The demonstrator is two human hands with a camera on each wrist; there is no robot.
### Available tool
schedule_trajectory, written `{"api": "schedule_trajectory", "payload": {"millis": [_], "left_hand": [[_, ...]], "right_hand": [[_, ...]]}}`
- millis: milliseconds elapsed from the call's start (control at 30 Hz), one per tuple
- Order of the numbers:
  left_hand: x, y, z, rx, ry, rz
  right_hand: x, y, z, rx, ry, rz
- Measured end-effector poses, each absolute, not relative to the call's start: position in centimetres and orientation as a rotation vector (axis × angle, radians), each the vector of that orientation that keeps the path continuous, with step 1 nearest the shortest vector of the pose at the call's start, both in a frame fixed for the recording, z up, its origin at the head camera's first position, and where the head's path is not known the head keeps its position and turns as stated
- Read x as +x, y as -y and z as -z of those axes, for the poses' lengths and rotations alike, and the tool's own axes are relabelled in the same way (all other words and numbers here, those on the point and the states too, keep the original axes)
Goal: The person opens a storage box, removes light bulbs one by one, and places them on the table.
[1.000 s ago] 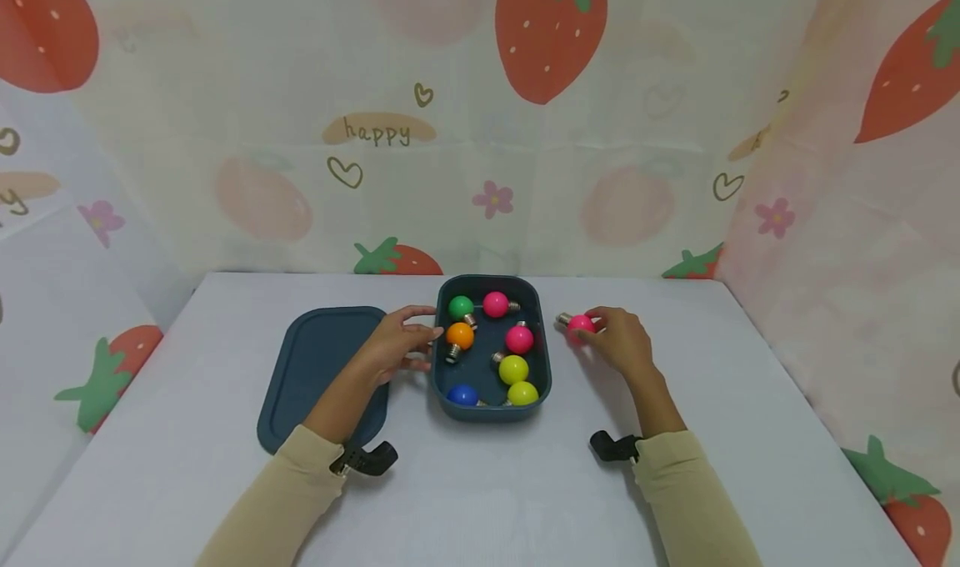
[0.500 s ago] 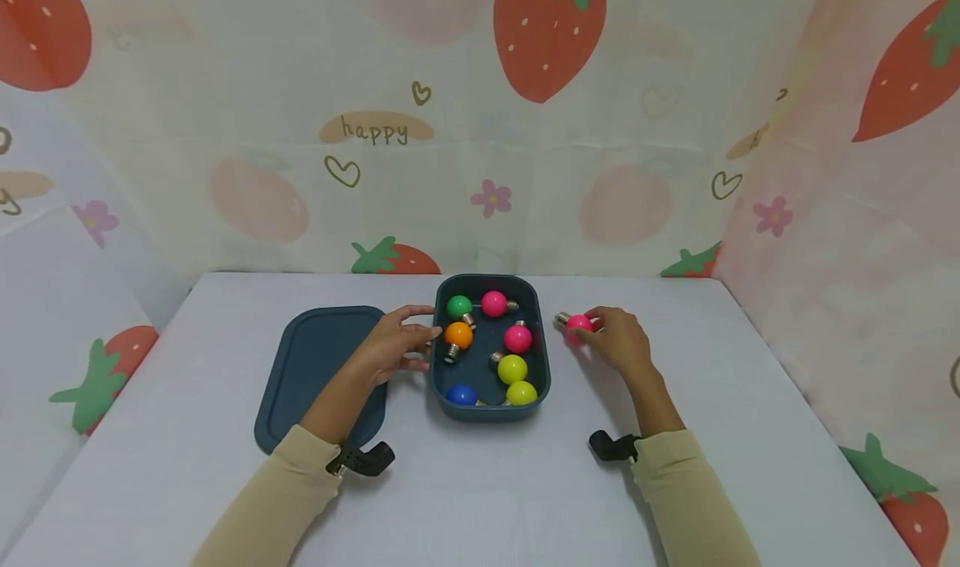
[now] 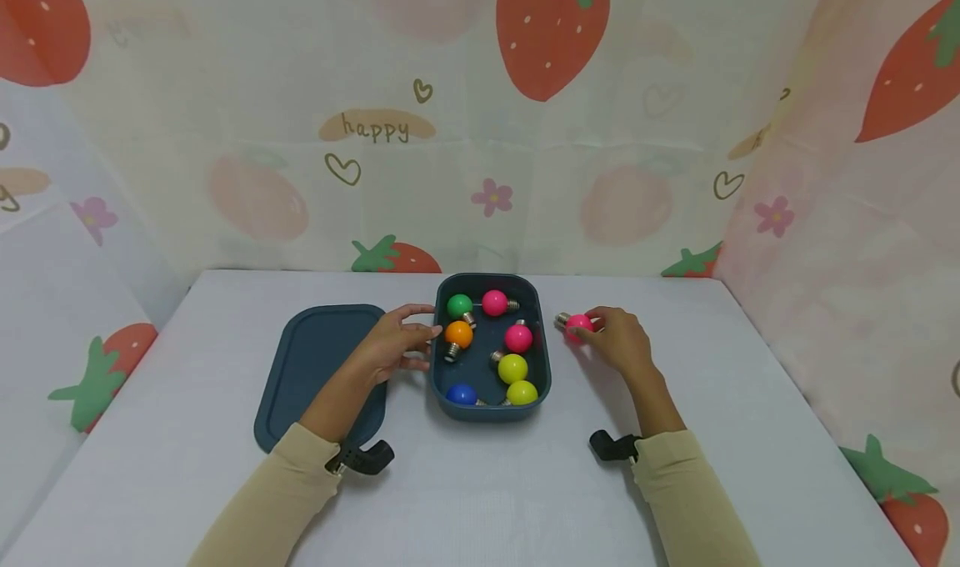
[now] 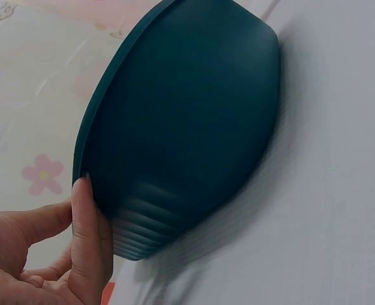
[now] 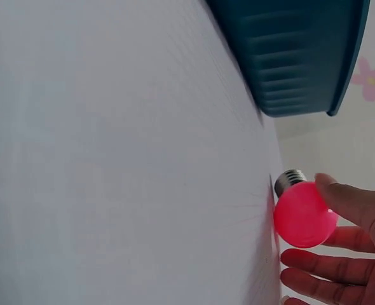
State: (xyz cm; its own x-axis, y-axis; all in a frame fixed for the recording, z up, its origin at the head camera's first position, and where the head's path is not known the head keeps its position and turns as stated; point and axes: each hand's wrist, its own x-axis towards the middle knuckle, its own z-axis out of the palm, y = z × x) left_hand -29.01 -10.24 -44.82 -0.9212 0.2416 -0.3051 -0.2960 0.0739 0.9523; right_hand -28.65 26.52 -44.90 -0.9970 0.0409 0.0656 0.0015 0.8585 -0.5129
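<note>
Hot-pink bulb (image 3: 579, 328), dark teal box (image 3: 491, 414) and lid (image 3: 311, 367), white tabletop (image 3: 480, 500), strawberry-printed cream backdrop (image 3: 540, 158), beige sleeves (image 3: 270, 500).

head: even lt, soft shadows | wrist cams — dimmer | L wrist: faint sheen on box (image 4: 181, 121)

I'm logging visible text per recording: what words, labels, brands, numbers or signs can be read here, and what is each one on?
"happy": on the central tan patch of the strawberry-print backdrop.
Left tan patch: cut off by the picture's edge, possibly a "y".
Right tan patch: seen aslant near the corner, too small to read.
Box, lid and bulbs: no readable text.
</note>
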Motion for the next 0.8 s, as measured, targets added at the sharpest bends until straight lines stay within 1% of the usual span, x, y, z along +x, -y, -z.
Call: {"api": "schedule_trajectory", "payload": {"millis": [800], "left_hand": [[-29.14, 10.27, 44.91, -0.057, -1.979, -1.894]], "right_hand": [[-28.49, -26.26, 44.4, -0.055, 2.977, -0.832]]}}
